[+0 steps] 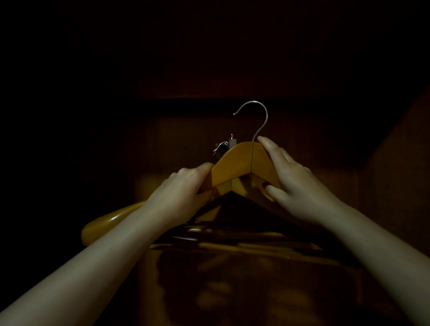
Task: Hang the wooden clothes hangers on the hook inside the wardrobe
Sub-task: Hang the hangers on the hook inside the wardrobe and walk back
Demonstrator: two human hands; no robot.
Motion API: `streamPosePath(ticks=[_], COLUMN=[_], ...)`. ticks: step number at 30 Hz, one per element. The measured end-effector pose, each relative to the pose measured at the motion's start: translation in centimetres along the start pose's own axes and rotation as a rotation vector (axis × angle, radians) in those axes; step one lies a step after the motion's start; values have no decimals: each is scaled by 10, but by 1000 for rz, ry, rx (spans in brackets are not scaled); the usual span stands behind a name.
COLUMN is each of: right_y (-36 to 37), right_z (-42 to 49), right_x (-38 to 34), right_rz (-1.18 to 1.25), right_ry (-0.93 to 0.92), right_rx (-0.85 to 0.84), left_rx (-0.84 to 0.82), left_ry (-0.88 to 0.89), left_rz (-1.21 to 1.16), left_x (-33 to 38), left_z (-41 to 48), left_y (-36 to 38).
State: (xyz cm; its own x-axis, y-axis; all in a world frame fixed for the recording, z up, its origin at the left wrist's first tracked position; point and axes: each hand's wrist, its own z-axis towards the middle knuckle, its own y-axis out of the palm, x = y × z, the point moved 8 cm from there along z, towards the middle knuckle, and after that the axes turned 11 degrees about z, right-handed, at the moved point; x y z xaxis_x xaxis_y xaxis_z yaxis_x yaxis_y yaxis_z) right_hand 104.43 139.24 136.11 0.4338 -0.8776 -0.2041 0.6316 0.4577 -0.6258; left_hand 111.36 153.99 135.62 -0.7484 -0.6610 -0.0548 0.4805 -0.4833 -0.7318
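Observation: the view is a dim wardrobe interior with brown wooden panels.

Item under task: one wooden hanger, light yellow-brown and varnished, is held up in the centre of the view, in front of the back panel. Its apex points upward. Its steel hanger hook stands above the apex, free in the air, with the open end turned to the left. The hanger's rounded left end shows below the left forearm.

Left hand: fingers curled over the left shoulder of the hanger, clamped on the wood.

Right hand: fingers laid along the top edge of the right shoulder, the forefinger reaching to the base of the steel hook, the thumb pressed against the underside. The wood is pinched between them.

Behind the apex, a small metal fitting sits on the back panel, partly hidden by the hanger. Its form cannot be made out.

Below the held hanger, further hangers lie in shadow, near one another. Their number cannot be told.

Markings: the light is too poor to read any label or writing on the hanger or panels.
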Motion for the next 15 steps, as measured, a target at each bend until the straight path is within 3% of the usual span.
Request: streamPosePath(ticks=[8,15], right_y=[11,45], right_z=[1,17], right_x=[19,24], right_rz=[16,37], right_ry=[95,107], right_rx=[-74,-141], left_rx=[-15,-91], left_ry=[11,-99], left_rz=[50,16], left_x=[0,-33], left_z=[2,0], left_y=[17,39])
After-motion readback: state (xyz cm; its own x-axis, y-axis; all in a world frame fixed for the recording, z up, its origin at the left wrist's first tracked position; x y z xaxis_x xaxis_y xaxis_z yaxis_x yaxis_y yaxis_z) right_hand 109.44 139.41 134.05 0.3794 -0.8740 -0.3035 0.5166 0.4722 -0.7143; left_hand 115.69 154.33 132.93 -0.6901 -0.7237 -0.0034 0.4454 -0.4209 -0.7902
